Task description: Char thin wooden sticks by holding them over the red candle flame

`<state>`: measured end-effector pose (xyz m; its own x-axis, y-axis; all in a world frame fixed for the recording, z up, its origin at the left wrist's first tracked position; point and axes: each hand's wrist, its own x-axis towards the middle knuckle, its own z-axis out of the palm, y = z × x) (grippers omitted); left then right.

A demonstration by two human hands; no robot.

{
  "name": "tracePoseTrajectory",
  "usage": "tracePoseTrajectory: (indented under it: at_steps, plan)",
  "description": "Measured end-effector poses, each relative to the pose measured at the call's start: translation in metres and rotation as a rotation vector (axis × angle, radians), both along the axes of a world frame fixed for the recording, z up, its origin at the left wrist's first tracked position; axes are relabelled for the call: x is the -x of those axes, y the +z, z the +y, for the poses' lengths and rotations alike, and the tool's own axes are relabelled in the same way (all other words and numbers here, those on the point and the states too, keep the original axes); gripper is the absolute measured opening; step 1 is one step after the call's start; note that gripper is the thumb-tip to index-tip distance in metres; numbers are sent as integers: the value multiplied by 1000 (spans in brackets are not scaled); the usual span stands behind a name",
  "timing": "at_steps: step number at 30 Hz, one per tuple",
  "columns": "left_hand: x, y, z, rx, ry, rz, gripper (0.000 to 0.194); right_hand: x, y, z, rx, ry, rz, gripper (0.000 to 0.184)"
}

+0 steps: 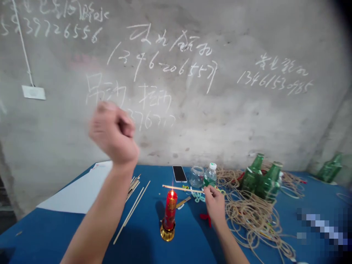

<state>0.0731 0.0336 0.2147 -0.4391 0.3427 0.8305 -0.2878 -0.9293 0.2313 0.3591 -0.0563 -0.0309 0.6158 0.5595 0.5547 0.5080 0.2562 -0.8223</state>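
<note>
My right hand [214,201] pinches one end of a thin wooden stick [183,189]. The stick lies nearly level, its left part at the flame of a lit red candle [171,211]. The candle stands upright in a gold holder [167,234]. Raised high in front of the wall, my left hand [112,131] is curled into a fist, a little blurred, with nothing seen sticking out of it. More thin wooden sticks [132,212] lie on the table left of the candle. Behind the candle's base is a short flat strip [183,202].
On the blue table [143,234] are white paper [74,194], a phone [179,173], a glass jar [197,176], and a plastic bottle [210,175]. Tangled twine [247,223] and green bottles [271,183] cover the right side. A grey wall [192,139] with chalk writing rises behind.
</note>
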Motion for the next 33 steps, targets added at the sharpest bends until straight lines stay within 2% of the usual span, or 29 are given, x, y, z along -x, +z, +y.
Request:
tracePoseTrajectory:
  at_steps: [2, 5, 7, 10, 13, 17, 22, 27, 33]
  plan:
    - [-15, -24, 7, 65, -29, 149, 36, -1, 1, -1, 3, 1, -9, 42]
    - [-26, -60, 21, 299, -73, 681, 39, 0, 4, -3, 7, -2, -2, 41]
    - [-23, -79, 28, 379, -69, 885, 40, 1, 7, -5, 0, 19, 3, 41]
    - [-9, -100, 28, 443, -119, 1069, 44, 3, 12, -8, -8, 37, -17, 40]
    - [3, -114, 20, 431, -143, 1238, 49, 2, 13, -9, -15, 39, -32, 38]
    - [10, -123, 11, 428, -152, 1283, 50, -2, 10, -8, -16, 23, -23, 38]
    - [11, -125, 5, 404, -215, 1400, 46, -7, 9, -9, -38, 5, -35, 37]
    - [17, -122, 2, 391, -311, 1518, 44, -9, 10, -11, -61, 21, -35, 37]
    - [23, -116, 1, 419, -267, 1468, 44, -5, 13, -12, -72, 18, -52, 38]
